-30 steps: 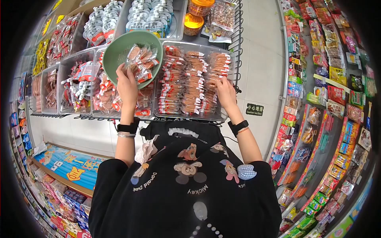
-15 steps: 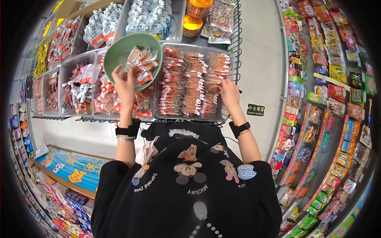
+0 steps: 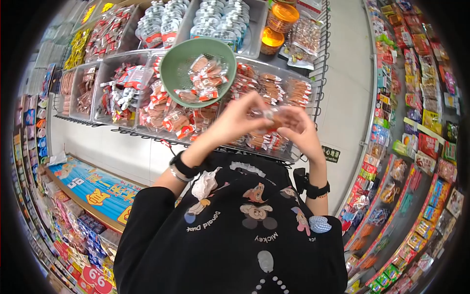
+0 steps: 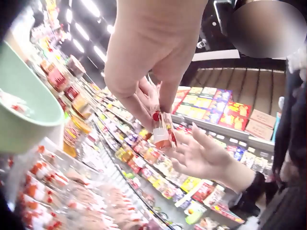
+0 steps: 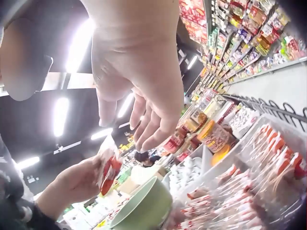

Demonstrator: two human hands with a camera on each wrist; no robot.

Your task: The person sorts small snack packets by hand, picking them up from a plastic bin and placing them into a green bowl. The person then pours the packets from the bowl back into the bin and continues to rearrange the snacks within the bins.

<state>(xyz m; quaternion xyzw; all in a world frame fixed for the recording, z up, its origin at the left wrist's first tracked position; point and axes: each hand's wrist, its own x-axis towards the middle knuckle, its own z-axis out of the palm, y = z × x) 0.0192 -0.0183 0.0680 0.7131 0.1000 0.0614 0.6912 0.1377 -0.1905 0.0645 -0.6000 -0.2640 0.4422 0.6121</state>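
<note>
We see the left hand (image 3: 237, 120) pinching a small clear packet with red print (image 4: 162, 136) between thumb and fingers, above a clear tray (image 3: 280, 70) of rowed packets. The right hand (image 3: 301, 130) is just beside it, fingers loosely spread and holding nothing. To the left of our hands sits a green basket (image 3: 169, 73) with several packets inside; orange-lidded jars (image 3: 283, 17) stand beyond the tray.

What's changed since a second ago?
The left hand left the round green plastic basket, moving right, and now pinches a small clear-and-red plastic packet. The right hand came off the stacked clear-wrapped brown snacks, empty. The basket stays over the clear plastic bins.
</note>
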